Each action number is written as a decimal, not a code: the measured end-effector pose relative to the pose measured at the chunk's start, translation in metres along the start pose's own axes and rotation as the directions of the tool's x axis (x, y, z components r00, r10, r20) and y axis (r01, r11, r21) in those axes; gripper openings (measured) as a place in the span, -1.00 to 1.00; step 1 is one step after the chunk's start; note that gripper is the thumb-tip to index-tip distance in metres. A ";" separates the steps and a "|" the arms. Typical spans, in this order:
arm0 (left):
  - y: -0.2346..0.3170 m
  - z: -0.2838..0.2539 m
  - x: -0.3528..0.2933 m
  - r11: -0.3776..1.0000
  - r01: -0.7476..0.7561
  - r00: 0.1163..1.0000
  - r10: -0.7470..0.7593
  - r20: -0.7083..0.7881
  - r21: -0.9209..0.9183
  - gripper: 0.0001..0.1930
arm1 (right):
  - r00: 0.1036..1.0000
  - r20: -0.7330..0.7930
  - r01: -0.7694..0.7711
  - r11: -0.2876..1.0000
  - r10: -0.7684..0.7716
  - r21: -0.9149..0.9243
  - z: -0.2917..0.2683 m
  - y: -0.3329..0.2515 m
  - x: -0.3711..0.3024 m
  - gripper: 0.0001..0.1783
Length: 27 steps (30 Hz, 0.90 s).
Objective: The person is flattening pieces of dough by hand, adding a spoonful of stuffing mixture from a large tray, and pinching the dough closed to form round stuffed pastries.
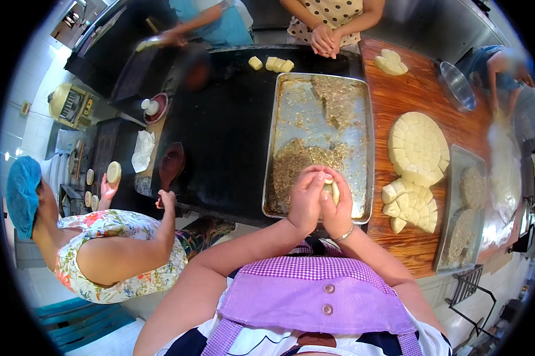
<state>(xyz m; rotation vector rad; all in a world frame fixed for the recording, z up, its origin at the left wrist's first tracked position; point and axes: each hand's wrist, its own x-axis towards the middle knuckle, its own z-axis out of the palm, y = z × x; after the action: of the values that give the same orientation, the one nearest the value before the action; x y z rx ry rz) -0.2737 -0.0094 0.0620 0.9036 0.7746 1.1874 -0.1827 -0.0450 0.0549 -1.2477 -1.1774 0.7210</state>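
Note:
Over the near end of a metal tray [367, 148], my left hand [305, 200] and my right hand [339, 212] are cupped together. Between them is a pale piece of dough [336, 193], its edge showing among the fingers. Whether filling lies inside it is hidden by the hands. Brown, crumbly filling [288, 169] is heaped in the tray under and beside my left hand. A second mass of filling [337, 98] lies at the tray's far end.
Right of the tray, a round of cut dough [419, 145] and loose dough pieces [411, 204] sit on the wooden table [380, 95]. Beyond them stands a clear tub [462, 204]. A metal bowl [456, 86] is farther back. Co-workers stand left, across and far right; one holds a paddle [172, 163].

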 end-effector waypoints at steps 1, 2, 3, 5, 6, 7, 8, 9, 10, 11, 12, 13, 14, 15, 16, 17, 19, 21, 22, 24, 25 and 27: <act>-0.002 -0.001 0.003 0.985 -0.074 0.997 0.075 0.003 0.158 -0.76 | 0.997 -0.069 0.030 0.999 -0.031 -0.025 0.006 -0.003 0.001 -0.47; -0.002 0.000 0.003 0.941 -0.143 0.989 0.144 0.020 0.308 -0.76 | 0.996 -0.084 0.035 0.998 -0.040 -0.058 0.007 -0.007 0.002 -0.50; 0.001 -0.001 0.009 0.913 -0.218 0.976 0.204 0.077 0.344 -0.70 | 0.994 -0.099 0.040 0.995 -0.049 -0.091 0.007 -0.009 0.006 -0.53; 0.016 -0.004 0.014 0.966 -0.169 0.978 0.140 0.154 0.197 -0.60 | 0.993 -0.094 0.064 0.996 -0.069 -0.056 0.003 -0.015 0.018 -0.63; 0.023 -0.003 0.014 0.997 0.028 0.983 -0.014 0.182 -0.076 -0.53 | 0.993 -0.102 -0.047 0.996 0.054 0.070 0.000 -0.017 0.020 -0.65; 0.020 -0.009 0.022 0.988 -0.003 0.982 0.033 0.187 -0.154 -0.47 | 0.980 -0.095 -0.150 0.968 0.172 0.201 0.000 -0.019 0.024 -0.66; 0.017 -0.011 0.019 0.993 -0.005 0.971 0.033 0.235 -0.118 -0.47 | 0.956 -0.073 -0.247 0.912 0.285 0.328 0.001 -0.020 0.026 -0.68; 0.014 -0.011 0.013 0.997 -0.010 0.959 0.033 0.281 -0.082 -0.48 | 0.986 -0.124 -0.075 0.965 0.109 0.251 0.004 -0.004 0.022 -0.75; 0.009 -0.015 0.007 0.999 -0.013 0.948 0.026 0.318 -0.043 -0.48 | 0.990 -0.139 -0.005 0.982 0.032 0.191 0.007 -0.005 0.021 -0.78; 0.004 -0.018 0.008 0.985 -0.156 0.942 0.125 0.311 0.078 -0.49 | 0.988 -0.148 0.066 0.989 -0.046 0.129 0.010 -0.007 0.019 -0.80; 0.001 -0.021 0.007 0.975 -0.180 0.944 0.133 0.303 0.132 -0.50 | 0.981 -0.151 0.136 0.988 -0.125 0.067 0.013 -0.007 0.018 -0.83; 0.002 -0.020 0.007 0.961 -0.207 0.942 0.146 0.302 0.182 -0.51 | 0.980 -0.150 0.141 0.988 -0.129 0.068 0.014 -0.006 0.017 -0.84; 0.002 -0.019 0.008 0.944 -0.234 0.940 0.159 0.301 0.231 -0.53 | 0.980 -0.149 0.145 0.987 -0.134 0.068 0.015 -0.004 0.016 -0.86; 0.002 -0.019 0.008 0.941 -0.241 0.938 0.163 0.305 0.236 -0.54 | 0.979 -0.147 0.150 0.986 -0.138 0.068 0.015 -0.001 0.016 -0.87; 0.004 -0.020 0.009 0.937 -0.249 0.936 0.168 0.309 0.245 -0.55 | 0.979 -0.145 0.154 0.985 -0.143 0.073 0.016 -0.001 0.015 -0.89; 0.007 -0.020 0.009 0.932 -0.257 0.934 0.173 0.312 0.254 -0.57 | 0.979 -0.141 0.159 0.984 -0.147 0.076 0.015 -0.002 0.017 -0.89; 0.025 -0.020 0.018 0.880 -0.380 0.877 0.246 0.412 0.284 -0.58 | 0.979 -0.133 0.166 0.983 -0.154 0.078 0.011 -0.008 0.024 -0.90; 0.030 -0.017 0.019 0.801 -0.497 0.834 0.335 0.439 0.334 -0.59 | 0.986 -0.096 0.141 0.988 -0.134 0.064 0.006 -0.011 0.026 -0.85; 0.028 -0.014 0.016 0.743 -0.551 0.819 0.395 0.416 0.380 -0.60 | 0.989 -0.074 0.130 0.990 -0.126 0.062 0.006 -0.013 0.028 -0.82; 0.025 -0.016 0.014 0.867 -0.406 0.900 0.324 0.291 0.290 -0.61 | 0.983 0.036 0.182 0.981 -0.180 -0.059 0.005 -0.025 0.033 -0.65; 0.022 -0.021 0.014 0.975 -0.188 0.963 0.161 0.215 0.116 -0.62 | 0.974 0.091 0.216 0.969 -0.206 -0.118 0.004 -0.033 0.035 -0.57; 0.030 -0.021 0.013 0.970 0.136 0.981 -0.103 0.164 -0.202 -0.67 | 0.994 0.058 0.092 0.995 -0.089 -0.047 -0.003 -0.050 0.042 -0.41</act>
<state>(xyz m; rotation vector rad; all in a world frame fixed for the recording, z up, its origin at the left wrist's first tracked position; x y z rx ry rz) -0.3020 0.0111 0.0787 0.7494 0.5584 1.0586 -0.1764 -0.0188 0.1148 -1.2132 -1.2960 0.6666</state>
